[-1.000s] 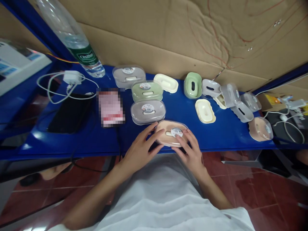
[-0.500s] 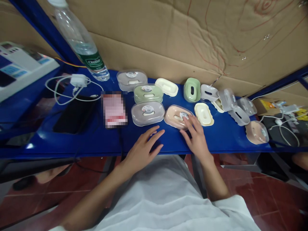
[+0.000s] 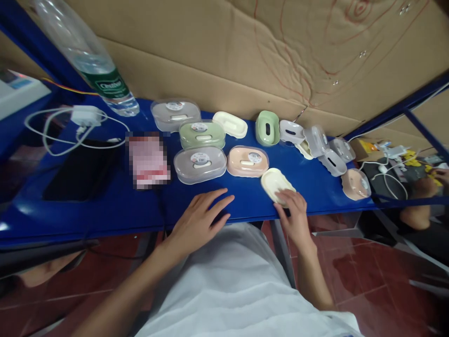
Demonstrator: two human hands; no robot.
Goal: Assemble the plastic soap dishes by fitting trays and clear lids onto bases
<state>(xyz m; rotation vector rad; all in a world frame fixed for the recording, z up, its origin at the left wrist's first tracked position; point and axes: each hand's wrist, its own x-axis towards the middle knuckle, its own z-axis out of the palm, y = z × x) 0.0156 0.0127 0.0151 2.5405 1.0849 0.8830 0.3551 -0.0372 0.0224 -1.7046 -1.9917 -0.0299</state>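
Under our right hand (image 3: 293,213) was a cream tray (image 3: 275,185), oval with a wavy rim, near the front edge of a blue bench (image 3: 249,199). Its far end pointed away from us, just beside a lidded peach case (image 3: 238,161). Our right hand was partly closed, fingertips inside the tray's near end and thumb at its outer rim, so we had hold of it. Our left hand (image 3: 199,217) was empty, its fingers loosely spread over the front edge, below a lidded grey case (image 3: 199,174).

Behind that grey case was a lidded green case (image 3: 201,140); a second cream tray (image 3: 229,125) lay toward the back edge. Farther right stood an open green box (image 3: 267,135). Toward the left end we had a water bottle (image 3: 108,84) and a white charger (image 3: 87,115). Cardboard (image 3: 196,56) lined the back edge, and red tiles (image 3: 347,271) covered the floor below.
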